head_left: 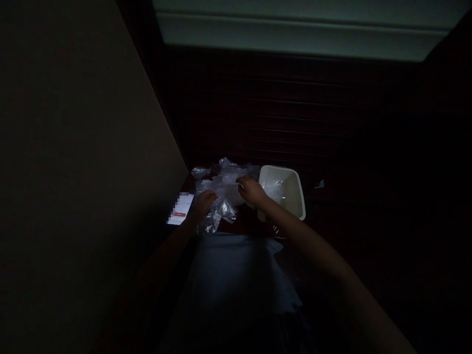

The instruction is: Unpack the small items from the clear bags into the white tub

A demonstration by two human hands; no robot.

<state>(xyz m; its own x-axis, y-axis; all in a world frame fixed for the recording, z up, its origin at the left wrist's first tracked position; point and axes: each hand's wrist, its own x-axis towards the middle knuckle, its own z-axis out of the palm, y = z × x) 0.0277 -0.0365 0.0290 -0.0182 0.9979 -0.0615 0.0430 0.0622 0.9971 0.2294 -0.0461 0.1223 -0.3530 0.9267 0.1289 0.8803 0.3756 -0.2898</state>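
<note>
**Both hands on a heap of clear plastic**

We see a very dim scene, so fine detail is hard to make out. Our left hand [204, 202] rests on the near left part of a crumpled heap of clear plastic wrap [221, 189] lying on the dark bench [324, 206]; its fingers are curled loosely into the film, though we cannot tell whether they truly pinch it. Our right hand [250, 190] lies on the right side of the same heap, fingers bent down and seemingly gripping a fold of the plastic. The heap spreads between the two hands and beyond them, away from us.

Just to the right of the right hand stands a white square tub [291, 194], tilted toward us, with a bit of clear plastic inside it. Just left of the left hand lies a white card [180, 210] with a small red mark; its writing is blurred and cannot be read.
</note>
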